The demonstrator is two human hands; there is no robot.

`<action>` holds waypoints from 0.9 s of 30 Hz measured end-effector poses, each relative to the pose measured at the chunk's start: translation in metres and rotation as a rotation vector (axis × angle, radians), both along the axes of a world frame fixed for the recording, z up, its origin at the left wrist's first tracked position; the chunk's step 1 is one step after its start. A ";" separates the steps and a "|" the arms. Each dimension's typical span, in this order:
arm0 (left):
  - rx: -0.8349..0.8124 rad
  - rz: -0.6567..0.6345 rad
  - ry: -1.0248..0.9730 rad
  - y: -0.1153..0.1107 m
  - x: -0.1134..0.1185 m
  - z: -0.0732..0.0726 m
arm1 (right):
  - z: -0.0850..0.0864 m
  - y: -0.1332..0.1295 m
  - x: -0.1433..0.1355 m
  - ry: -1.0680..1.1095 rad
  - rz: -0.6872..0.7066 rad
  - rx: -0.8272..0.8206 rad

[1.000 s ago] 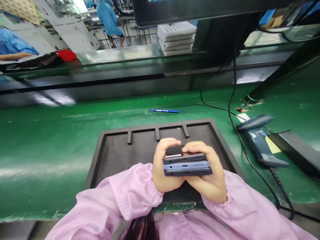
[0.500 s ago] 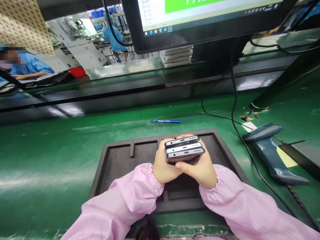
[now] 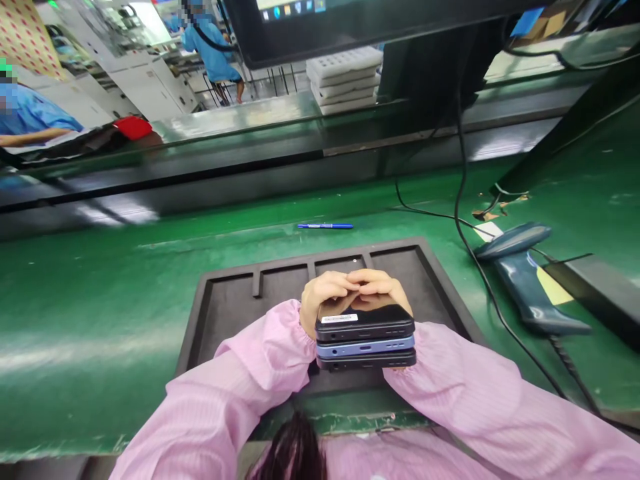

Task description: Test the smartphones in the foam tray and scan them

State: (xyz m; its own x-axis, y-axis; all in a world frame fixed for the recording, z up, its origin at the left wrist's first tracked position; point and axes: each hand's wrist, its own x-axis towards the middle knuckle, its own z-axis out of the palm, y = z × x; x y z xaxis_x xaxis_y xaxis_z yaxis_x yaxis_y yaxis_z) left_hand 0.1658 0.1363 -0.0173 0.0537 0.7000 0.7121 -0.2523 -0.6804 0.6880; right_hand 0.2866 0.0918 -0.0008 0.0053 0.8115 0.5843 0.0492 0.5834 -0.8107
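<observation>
A stack of three smartphones point(image 3: 365, 348) is held between my two hands, port edges toward me. The top phone shows a dark glossy screen with a white label at its left; the middle one has a blue frame. My left hand point(image 3: 323, 299) wraps round the left and far side of the stack. On the right and far side, my right hand point(image 3: 383, 288) grips it, its fingertips meeting those of the left. Both thumbs are hidden. Below the phones lies a black compartmented tray point(image 3: 235, 320) on the green bench.
A blue pen point(image 3: 325, 227) lies beyond the tray. To the right are a barcode scanner point(image 3: 525, 287), a black cable point(image 3: 463, 173) and a dark box point(image 3: 595, 287). A monitor point(image 3: 380, 40) stands ahead, with stacked white trays point(image 3: 345, 83) behind. Two people in blue work farther off.
The stack has come nearer to me and tipped, so the top screen now shows. My fingers have moved over its far edge, and my view has dipped lower.
</observation>
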 end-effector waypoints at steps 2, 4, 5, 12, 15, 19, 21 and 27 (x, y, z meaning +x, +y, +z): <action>0.143 0.035 -0.012 0.001 0.002 -0.001 | 0.002 -0.001 0.002 -0.037 0.032 -0.042; 0.215 0.054 -0.018 0.001 0.002 -0.002 | 0.008 -0.005 -0.002 -0.001 -0.044 -0.132; 0.211 0.047 -0.020 0.001 0.002 -0.003 | 0.011 -0.007 -0.006 0.025 -0.093 -0.176; 0.142 0.062 0.096 0.003 -0.004 0.000 | 0.014 -0.006 -0.011 0.062 -0.125 -0.169; 0.171 0.020 0.102 0.006 -0.008 0.001 | 0.008 0.000 -0.003 0.019 -0.024 -0.088; 0.026 0.003 0.139 0.005 -0.010 0.005 | 0.012 -0.004 -0.008 0.065 -0.084 -0.086; -0.024 -0.023 0.122 0.001 -0.008 0.009 | 0.016 -0.009 -0.013 0.092 -0.119 -0.113; -0.047 -0.035 0.031 -0.005 -0.002 0.017 | 0.016 -0.011 -0.017 0.056 -0.147 -0.114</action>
